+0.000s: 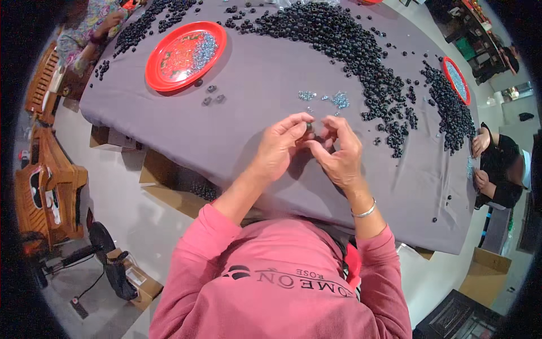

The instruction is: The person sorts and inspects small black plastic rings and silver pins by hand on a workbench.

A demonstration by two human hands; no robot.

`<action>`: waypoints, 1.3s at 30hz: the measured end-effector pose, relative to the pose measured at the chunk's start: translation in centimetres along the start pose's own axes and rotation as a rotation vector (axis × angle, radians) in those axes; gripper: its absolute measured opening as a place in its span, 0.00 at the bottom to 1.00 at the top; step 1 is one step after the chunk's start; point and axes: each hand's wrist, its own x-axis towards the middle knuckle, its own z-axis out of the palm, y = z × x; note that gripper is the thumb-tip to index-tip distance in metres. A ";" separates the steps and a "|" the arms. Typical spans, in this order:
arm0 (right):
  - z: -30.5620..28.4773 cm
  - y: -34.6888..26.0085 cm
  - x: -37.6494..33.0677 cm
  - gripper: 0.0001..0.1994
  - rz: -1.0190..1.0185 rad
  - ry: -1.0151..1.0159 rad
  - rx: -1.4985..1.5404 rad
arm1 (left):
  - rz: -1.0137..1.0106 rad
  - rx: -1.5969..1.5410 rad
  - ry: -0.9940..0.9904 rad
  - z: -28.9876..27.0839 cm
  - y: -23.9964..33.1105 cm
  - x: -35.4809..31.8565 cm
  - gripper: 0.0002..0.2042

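Observation:
Both my hands meet above the grey cloth near the table's front edge. My left hand (281,144) pinches a small black round knob-like part (309,127) between thumb and fingertips. My right hand (340,153) is curled close beside it, thumb and fingers closed around something dark and small that the fingers partly hide. Just beyond the fingertips lie small piles of shiny silvery bits (340,100), too small to name. A large spread of loose black round parts (339,42) curves from the far side down to the right of my hands.
A red plate (153,70) with silvery bits stands at the left, several dark parts beside it. Another red plate (446,65) lies at the right among black parts. Other people sit at the far left and right edges. Cardboard boxes (164,189) stand under the table.

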 end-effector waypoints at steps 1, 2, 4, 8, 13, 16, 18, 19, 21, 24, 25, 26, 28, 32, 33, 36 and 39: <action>0.1 0.0 -0.1 0.20 -0.019 0.061 -0.051 | -0.026 -0.052 0.036 0.3 -0.1 -0.1 0.11; 0.2 0.0 -0.2 0.18 -0.038 0.122 -0.102 | -0.052 -0.104 0.073 0.5 -0.2 -0.1 0.10; 0.3 0.3 -0.1 0.16 -0.109 0.135 -0.172 | -0.032 -0.122 0.081 1.0 -0.6 0.0 0.09; 0.0 0.8 0.1 0.12 -0.238 0.104 -0.280 | -0.016 -0.120 0.104 1.6 -0.6 -0.2 0.07; -0.2 1.0 0.0 0.10 -0.257 0.131 -0.294 | -0.035 0.003 0.164 2.4 -0.6 -0.6 0.07; -0.4 1.0 0.0 0.10 -0.264 0.132 -0.292 | -0.044 0.011 0.160 2.4 -1.0 -0.5 0.07; -0.4 0.7 -0.1 0.09 -0.261 0.125 -0.304 | -0.038 0.024 0.152 2.4 -1.0 -0.6 0.08; -0.3 0.4 -0.1 0.09 -0.171 0.130 -0.222 | -0.040 0.042 0.150 2.5 -0.9 -0.6 0.08; -0.3 0.1 -0.1 0.09 -0.081 0.135 -0.137 | -0.043 0.060 0.149 2.6 -0.7 -0.8 0.08; -0.6 0.2 -0.2 0.09 -0.070 0.138 -0.103 | -0.035 0.086 0.136 2.7 -0.7 -1.0 0.08; -0.7 0.3 -0.3 0.09 -0.061 0.116 -0.099 | -0.037 0.071 0.133 2.6 -0.7 -1.0 0.08; -0.8 0.4 -0.4 0.09 -0.053 0.094 -0.095 | -0.038 0.056 0.130 2.5 -0.7 -1.0 0.08; -0.7 0.1 -0.2 0.08 -0.009 0.091 -0.050 | -0.030 0.078 0.134 2.3 -1.1 -0.9 0.08; -1.0 0.5 -0.3 0.07 -0.041 0.070 -0.073 | 0.044 0.130 0.099 2.3 -1.6 -0.8 0.07; -1.0 0.5 -0.3 0.07 -0.041 0.070 -0.073 | 0.043 0.130 0.100 2.2 -1.8 -0.8 0.07; -1.1 0.5 -0.4 0.05 -0.025 0.072 -0.064 | 0.055 0.174 0.089 1.8 -2.2 -0.6 0.07; -1.2 1.0 -0.6 0.04 0.036 0.066 -0.063 | 0.077 0.182 0.107 1.8 -2.6 -0.5 0.07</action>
